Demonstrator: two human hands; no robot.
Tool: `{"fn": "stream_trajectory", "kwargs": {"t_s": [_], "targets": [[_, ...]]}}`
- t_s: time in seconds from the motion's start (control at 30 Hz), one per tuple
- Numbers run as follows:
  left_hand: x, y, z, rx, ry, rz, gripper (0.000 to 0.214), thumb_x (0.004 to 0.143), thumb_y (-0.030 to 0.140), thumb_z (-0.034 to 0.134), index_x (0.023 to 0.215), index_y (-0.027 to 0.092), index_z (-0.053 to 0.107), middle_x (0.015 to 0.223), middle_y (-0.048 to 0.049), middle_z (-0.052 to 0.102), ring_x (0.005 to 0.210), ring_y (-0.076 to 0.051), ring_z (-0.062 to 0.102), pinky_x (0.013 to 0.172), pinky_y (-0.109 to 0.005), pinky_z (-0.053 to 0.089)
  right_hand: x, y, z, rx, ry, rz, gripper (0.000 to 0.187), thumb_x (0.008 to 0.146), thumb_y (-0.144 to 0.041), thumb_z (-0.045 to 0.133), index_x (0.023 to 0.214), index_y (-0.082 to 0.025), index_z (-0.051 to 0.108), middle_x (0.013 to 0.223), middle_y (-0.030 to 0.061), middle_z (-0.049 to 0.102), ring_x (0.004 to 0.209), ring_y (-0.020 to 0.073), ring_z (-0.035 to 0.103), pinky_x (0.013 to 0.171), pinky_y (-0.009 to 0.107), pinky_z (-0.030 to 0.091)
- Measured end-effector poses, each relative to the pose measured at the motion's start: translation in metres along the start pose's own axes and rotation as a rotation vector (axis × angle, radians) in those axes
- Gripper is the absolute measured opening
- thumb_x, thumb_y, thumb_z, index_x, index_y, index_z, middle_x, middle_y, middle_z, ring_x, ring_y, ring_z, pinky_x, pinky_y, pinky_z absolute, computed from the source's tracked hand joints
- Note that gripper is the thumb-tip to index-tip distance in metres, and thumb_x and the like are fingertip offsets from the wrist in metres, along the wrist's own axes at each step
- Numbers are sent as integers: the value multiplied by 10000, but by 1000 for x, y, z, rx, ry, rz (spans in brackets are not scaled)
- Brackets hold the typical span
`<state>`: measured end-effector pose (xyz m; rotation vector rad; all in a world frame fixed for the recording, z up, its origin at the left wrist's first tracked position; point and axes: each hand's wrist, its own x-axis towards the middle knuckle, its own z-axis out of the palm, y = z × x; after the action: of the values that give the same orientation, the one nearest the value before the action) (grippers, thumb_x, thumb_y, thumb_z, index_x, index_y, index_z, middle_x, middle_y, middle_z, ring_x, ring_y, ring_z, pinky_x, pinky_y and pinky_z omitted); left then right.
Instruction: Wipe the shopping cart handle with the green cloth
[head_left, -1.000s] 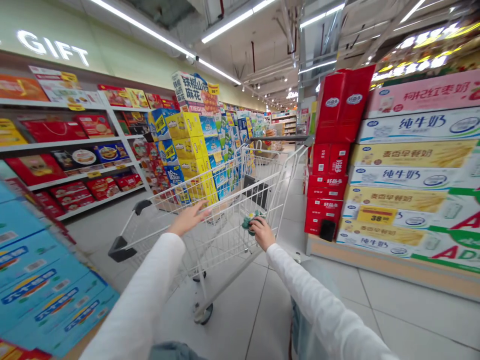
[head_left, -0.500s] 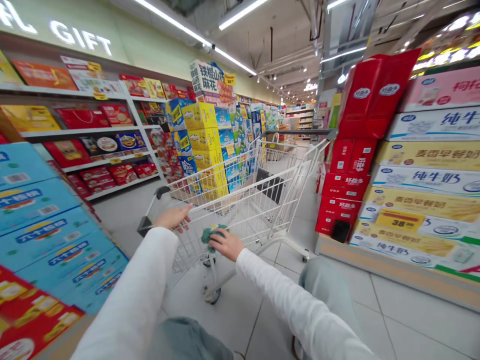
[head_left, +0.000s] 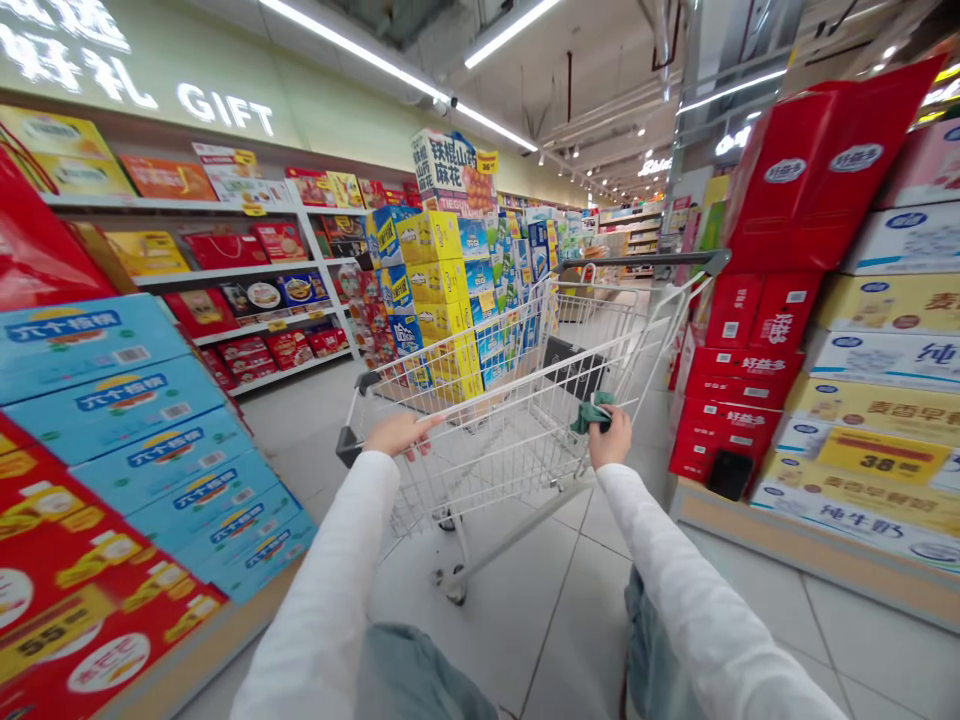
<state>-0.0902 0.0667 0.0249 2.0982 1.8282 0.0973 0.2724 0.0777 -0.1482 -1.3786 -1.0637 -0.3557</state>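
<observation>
A white wire shopping cart (head_left: 517,420) stands in a store aisle in front of me. My left hand (head_left: 399,434) rests on the cart's near top rail, fingers curled over it. My right hand (head_left: 611,440) is closed on a green cloth (head_left: 592,412) and presses it against the cart's rail at the right corner. Both arms wear white sleeves. A dark object (head_left: 574,365) lies inside the basket.
Stacked blue and red boxes (head_left: 127,470) crowd the near left. Red and pale milk cartons (head_left: 832,330) line a low platform on the right. Shelves of gift boxes (head_left: 247,290) and a yellow-blue carton tower (head_left: 442,290) stand behind the cart. Tiled floor (head_left: 540,590) lies below.
My right hand has slid the green cloth along the cart's rail from near the left hand to the right corner. The view has shifted and the cart now sits more to the right.
</observation>
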Motion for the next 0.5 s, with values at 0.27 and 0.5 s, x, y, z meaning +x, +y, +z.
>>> {"fn": "stream_trajectory", "kwargs": {"t_s": [0.27,0.5], "targets": [[0,19,8,27,43,2,772,717,799,256,635,176,706,749,-80,725,647,-203,660,730,-293,439,-142,-174,54,358,-477,-381,164,794,-142,523,924,-230,573,993,77,582,977,223,503,828,370,453],[1,18,9,48,77,11,775,727,790,247,641,172,707,637,-91,704,693,-222,663,705,-296,445,-64,-79,27,219,-426,-661,151,826,-126,485,879,-235,575,1011,68,588,1032,209,500,890,370,440]]}}
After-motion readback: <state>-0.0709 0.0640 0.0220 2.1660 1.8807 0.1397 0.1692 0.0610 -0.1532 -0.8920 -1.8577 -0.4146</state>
